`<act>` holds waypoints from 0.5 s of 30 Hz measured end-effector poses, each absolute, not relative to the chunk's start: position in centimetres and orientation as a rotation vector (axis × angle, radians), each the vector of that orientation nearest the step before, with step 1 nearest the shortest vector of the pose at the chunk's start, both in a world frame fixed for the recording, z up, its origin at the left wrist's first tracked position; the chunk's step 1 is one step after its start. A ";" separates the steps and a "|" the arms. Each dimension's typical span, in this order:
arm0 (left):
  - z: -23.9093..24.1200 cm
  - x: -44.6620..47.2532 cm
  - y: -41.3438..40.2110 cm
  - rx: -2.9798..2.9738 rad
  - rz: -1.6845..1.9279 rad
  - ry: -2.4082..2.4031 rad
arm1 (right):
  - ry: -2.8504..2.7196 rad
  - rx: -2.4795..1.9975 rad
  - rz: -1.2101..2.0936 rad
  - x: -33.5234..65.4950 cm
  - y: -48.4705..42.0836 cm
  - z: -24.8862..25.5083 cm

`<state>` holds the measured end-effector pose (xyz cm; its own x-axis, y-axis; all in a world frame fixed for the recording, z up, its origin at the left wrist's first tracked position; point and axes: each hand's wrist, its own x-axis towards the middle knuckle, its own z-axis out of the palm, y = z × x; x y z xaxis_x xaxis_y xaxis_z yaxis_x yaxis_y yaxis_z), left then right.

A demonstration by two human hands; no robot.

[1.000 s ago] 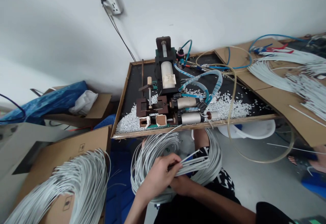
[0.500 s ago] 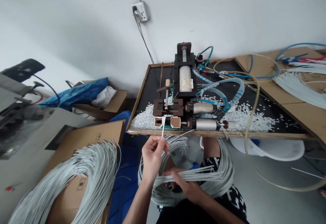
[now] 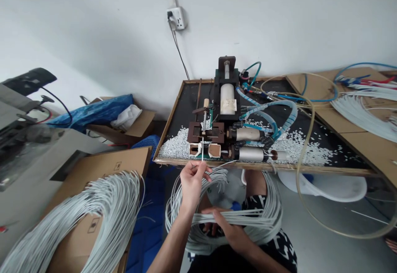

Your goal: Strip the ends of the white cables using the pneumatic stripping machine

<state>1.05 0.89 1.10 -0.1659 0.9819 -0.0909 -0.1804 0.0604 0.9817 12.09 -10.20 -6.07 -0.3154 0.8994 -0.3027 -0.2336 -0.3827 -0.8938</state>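
Between the thumb and fingers of my left hand (image 3: 192, 182) is a thin white wire (image 3: 202, 151). Its tip points away from me, into the gap between the jaws of a wire stripping machine (image 3: 206, 132). My right hand (image 3: 228, 227) lies over my lap, wrapped round a bundle of grey-white wires (image 3: 242, 216). That bundle belongs to a big coil (image 3: 273, 207) resting on my legs. The undersides of the right fingers are partly covered by the wires. Small white cut bits (image 3: 175, 144) lie heaped around the machine.
The machine stands on a black bench with a wooden rim (image 3: 279, 168). At left, another wire coil (image 3: 114, 207) lies on cardboard (image 3: 141, 161). Air cylinders (image 3: 251, 154) and blue hoses (image 3: 288, 118) fill the bench's middle. A clear hose (image 3: 299, 182) loops over the front edge.
My left hand has moved forward, pushing the wire's tip deeper between the machine's jaws. My right hand keeps its hold on the bundle. The camera view has shifted slightly.
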 end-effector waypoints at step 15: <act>1.1 1.5 1.5 0.926 1.407 1.246 | -0.841 -1.111 1.810 12.2 -10.6 -6.0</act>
<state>1.50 1.48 1.05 -0.2075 0.9758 -0.0693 -0.1872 0.0299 0.9819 12.22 -10.58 -6.00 -0.2632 0.8953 -0.3593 -0.3026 -0.4302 -0.8505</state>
